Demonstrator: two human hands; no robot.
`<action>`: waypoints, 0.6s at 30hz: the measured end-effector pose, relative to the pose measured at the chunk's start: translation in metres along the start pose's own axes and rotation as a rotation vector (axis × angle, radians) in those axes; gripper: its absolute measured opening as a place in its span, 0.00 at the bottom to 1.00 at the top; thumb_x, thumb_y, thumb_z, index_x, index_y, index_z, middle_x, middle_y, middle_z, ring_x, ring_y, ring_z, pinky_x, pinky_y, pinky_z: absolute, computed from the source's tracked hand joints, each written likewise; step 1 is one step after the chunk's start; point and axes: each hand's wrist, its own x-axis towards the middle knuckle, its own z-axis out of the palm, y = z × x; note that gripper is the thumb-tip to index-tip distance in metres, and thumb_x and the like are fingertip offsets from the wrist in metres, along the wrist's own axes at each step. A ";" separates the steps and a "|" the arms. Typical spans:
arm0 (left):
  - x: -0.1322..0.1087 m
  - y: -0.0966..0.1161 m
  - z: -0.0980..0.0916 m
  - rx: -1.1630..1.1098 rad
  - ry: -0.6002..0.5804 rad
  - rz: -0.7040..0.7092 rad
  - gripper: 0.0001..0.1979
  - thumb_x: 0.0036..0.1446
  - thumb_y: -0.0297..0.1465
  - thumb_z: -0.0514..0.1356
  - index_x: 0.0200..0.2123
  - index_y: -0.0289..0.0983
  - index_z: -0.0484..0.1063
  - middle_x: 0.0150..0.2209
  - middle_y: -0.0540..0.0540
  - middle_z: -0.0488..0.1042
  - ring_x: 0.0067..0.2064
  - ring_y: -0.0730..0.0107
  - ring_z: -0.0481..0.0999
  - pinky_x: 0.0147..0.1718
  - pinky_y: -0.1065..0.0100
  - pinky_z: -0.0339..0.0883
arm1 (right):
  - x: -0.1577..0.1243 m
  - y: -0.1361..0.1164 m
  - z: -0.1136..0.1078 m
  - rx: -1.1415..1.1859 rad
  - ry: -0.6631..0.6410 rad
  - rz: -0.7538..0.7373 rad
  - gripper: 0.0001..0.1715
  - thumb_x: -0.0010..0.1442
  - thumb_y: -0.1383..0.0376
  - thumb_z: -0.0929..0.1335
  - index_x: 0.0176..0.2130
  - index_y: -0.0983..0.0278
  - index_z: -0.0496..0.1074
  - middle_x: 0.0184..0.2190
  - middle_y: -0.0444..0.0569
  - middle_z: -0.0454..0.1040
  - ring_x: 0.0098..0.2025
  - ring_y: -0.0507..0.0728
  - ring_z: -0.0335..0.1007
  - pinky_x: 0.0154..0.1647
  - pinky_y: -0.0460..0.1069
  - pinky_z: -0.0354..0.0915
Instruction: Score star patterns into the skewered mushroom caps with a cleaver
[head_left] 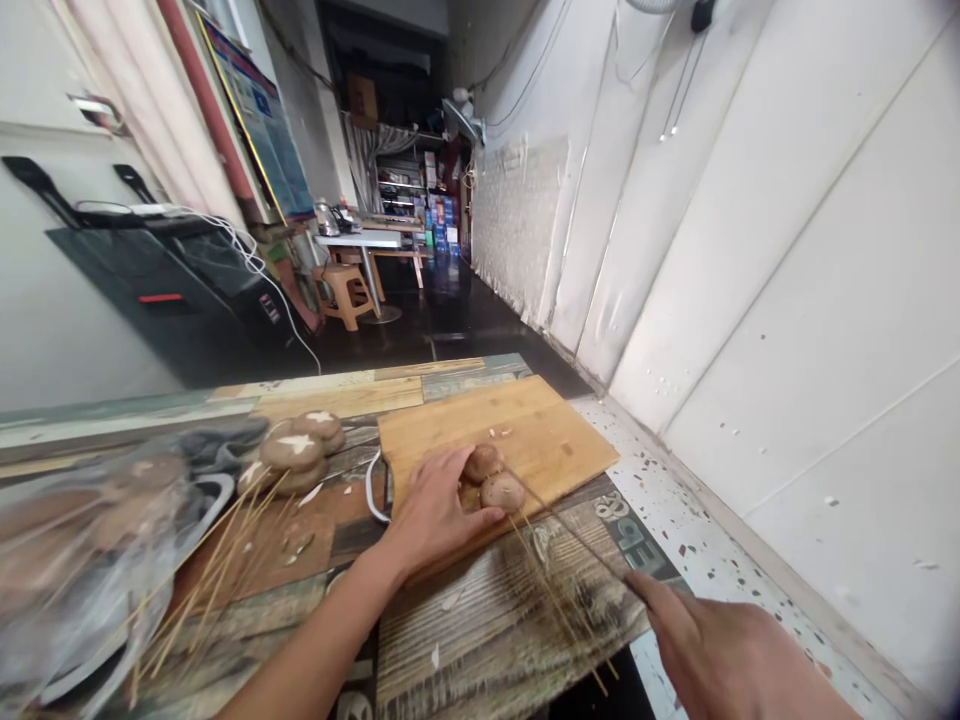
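Two brown mushroom caps (501, 493) rest on a wooden cutting board (555, 430), with thin skewers (559, 585) running from them toward me over the table edge. My left hand (442, 495) is closed around their left side, its thumb in front and its fingers behind. In my right hand (720, 640), closed at the lower right, is a long thin dark tool, seemingly a knife (574, 528) seen edge-on. Its far end reaches the right side of the caps; the handle is hidden in my grip. Left of the board sit several mushrooms with white star-shaped cuts (294, 448).
Several loose bamboo skewers (217, 560) lean at the left beside a plastic-covered tray (97, 650) of mushrooms. Pale scraps dot the wood-patterned table (427, 620). A white wall (750, 300) runs along the right. Farther back stand a stool (346, 290) and a small table (367, 239).
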 end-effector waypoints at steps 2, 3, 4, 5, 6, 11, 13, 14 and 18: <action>-0.002 0.008 0.001 -0.003 0.032 -0.022 0.35 0.46 0.47 0.63 0.55 0.35 0.63 0.54 0.38 0.70 0.56 0.50 0.67 0.57 0.53 0.57 | 0.000 -0.004 0.001 -0.125 -0.043 -0.095 0.24 0.52 0.78 0.58 0.48 0.78 0.66 0.30 0.57 0.79 0.21 0.57 0.73 0.17 0.48 0.68; -0.003 0.012 0.001 0.003 0.045 -0.041 0.35 0.46 0.46 0.63 0.54 0.35 0.64 0.54 0.38 0.70 0.56 0.50 0.68 0.58 0.53 0.56 | 0.000 -0.007 0.001 -0.178 -0.051 -0.133 0.24 0.51 0.78 0.59 0.48 0.79 0.67 0.32 0.59 0.80 0.21 0.57 0.74 0.17 0.48 0.68; -0.004 0.016 0.002 0.014 0.056 -0.065 0.34 0.46 0.45 0.63 0.54 0.35 0.63 0.54 0.37 0.71 0.55 0.50 0.68 0.58 0.52 0.55 | 0.000 -0.009 0.002 -0.224 -0.053 -0.157 0.24 0.50 0.78 0.59 0.47 0.79 0.67 0.33 0.61 0.80 0.21 0.58 0.74 0.16 0.48 0.68; -0.004 0.018 0.003 0.027 0.064 -0.087 0.34 0.46 0.44 0.62 0.55 0.35 0.63 0.54 0.37 0.71 0.56 0.50 0.68 0.59 0.52 0.54 | 0.000 -0.011 0.002 -0.262 -0.047 -0.172 0.23 0.50 0.78 0.59 0.47 0.78 0.68 0.33 0.61 0.80 0.19 0.58 0.73 0.14 0.49 0.68; -0.005 0.019 0.005 0.041 0.070 -0.107 0.34 0.46 0.43 0.62 0.55 0.34 0.62 0.54 0.36 0.70 0.56 0.50 0.68 0.59 0.52 0.53 | 0.001 -0.012 0.003 -0.292 -0.044 -0.173 0.23 0.50 0.78 0.59 0.46 0.78 0.69 0.33 0.61 0.80 0.18 0.58 0.72 0.13 0.49 0.67; -0.008 0.017 0.011 0.086 0.092 -0.133 0.33 0.47 0.41 0.60 0.56 0.34 0.60 0.55 0.35 0.69 0.57 0.52 0.67 0.59 0.53 0.53 | 0.004 -0.018 0.006 -0.320 -0.024 -0.156 0.21 0.51 0.77 0.60 0.44 0.77 0.72 0.32 0.62 0.80 0.14 0.57 0.68 0.11 0.49 0.65; -0.008 0.018 0.011 0.097 0.095 -0.146 0.33 0.46 0.40 0.60 0.56 0.35 0.60 0.55 0.35 0.69 0.57 0.51 0.67 0.58 0.53 0.53 | 0.004 -0.019 0.008 -0.313 -0.029 -0.153 0.21 0.51 0.76 0.60 0.44 0.77 0.72 0.32 0.63 0.80 0.14 0.57 0.68 0.11 0.49 0.65; -0.008 0.018 0.011 0.099 0.094 -0.157 0.34 0.46 0.40 0.60 0.55 0.35 0.60 0.55 0.35 0.69 0.57 0.51 0.67 0.58 0.53 0.53 | 0.004 -0.019 0.009 -0.313 -0.034 -0.149 0.21 0.51 0.76 0.61 0.44 0.77 0.72 0.33 0.64 0.80 0.15 0.57 0.69 0.12 0.49 0.65; -0.008 0.022 0.011 0.085 0.090 -0.174 0.33 0.45 0.40 0.61 0.55 0.36 0.60 0.54 0.36 0.70 0.56 0.50 0.68 0.57 0.53 0.54 | 0.003 -0.018 0.012 -0.325 -0.037 -0.145 0.22 0.50 0.74 0.62 0.44 0.76 0.73 0.33 0.63 0.80 0.16 0.58 0.70 0.12 0.49 0.65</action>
